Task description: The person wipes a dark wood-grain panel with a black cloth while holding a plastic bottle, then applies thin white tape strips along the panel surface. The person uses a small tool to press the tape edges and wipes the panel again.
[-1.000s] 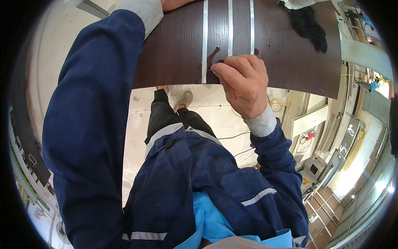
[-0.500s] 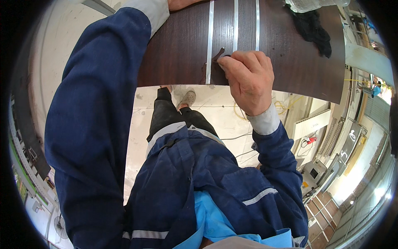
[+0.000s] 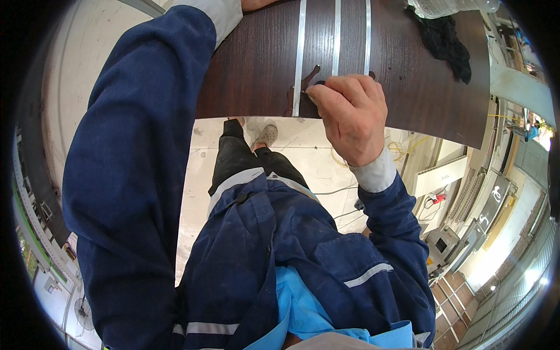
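Note:
A dark brown wood-grain panel (image 3: 251,76) lies in front of me, with bright metal strips (image 3: 300,52) running across it away from me. Above the panel's near edge is my right hand (image 3: 356,114), its fingers curled in and pressed together by the leftmost strip. Something small and dark shows at the fingertips, too hidden to name. Dark, wet-looking smears (image 3: 312,74) mark the panel around that strip. Only a sliver of my left hand (image 3: 256,4) comes into view, at the top edge by the panel's far left; its fingers are out of the picture.
On the panel's far right lie a crumpled black cloth (image 3: 446,46) and a clear plastic bottle (image 3: 446,7). Below is a pale floor with cables and a yellow hose (image 3: 402,149). A white panel (image 3: 440,177) and several metal parts stand to the right.
My right hand has stayed bent by the leftmost strip, shifting only slightly. More of the dark smear now shows beside and across the strip. The whole view has moved a little.

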Tool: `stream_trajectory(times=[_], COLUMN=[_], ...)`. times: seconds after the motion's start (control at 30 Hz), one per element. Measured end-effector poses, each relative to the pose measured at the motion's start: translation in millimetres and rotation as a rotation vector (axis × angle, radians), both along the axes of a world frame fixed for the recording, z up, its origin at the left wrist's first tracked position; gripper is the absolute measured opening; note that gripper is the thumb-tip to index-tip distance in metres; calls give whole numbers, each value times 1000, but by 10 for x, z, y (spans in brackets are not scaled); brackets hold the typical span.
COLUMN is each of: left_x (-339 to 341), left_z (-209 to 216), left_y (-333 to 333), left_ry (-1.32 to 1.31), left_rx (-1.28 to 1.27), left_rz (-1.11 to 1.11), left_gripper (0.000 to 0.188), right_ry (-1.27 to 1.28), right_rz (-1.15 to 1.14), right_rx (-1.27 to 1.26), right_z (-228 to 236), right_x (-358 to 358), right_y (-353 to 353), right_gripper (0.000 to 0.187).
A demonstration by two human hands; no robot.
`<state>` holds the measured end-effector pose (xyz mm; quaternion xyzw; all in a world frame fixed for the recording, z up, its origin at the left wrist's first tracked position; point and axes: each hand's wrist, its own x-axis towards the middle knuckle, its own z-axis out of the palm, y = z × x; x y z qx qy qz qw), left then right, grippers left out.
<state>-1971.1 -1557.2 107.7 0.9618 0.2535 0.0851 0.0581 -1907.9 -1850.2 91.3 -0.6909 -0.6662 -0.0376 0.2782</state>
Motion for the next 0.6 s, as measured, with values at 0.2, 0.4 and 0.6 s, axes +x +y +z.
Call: stream_trajectory(times=[0.2,0.4,0.6], left_x=[7,6,31], left_z=[-3,-7,-15], left_y=[4,5,9], left_ry=[8,14,13], left_rx=[1,6,3], left_rz=[-1,-3,1], left_gripper=[113,113,113], right_ry=[-7,-12,-30], right_rz=[18,0,7], right_rx=[0,7,2], right_z=[2,16,33], right_x=[-18,-35,-15], right_y=[-34,-46,-38], right_gripper=[26,27,27])
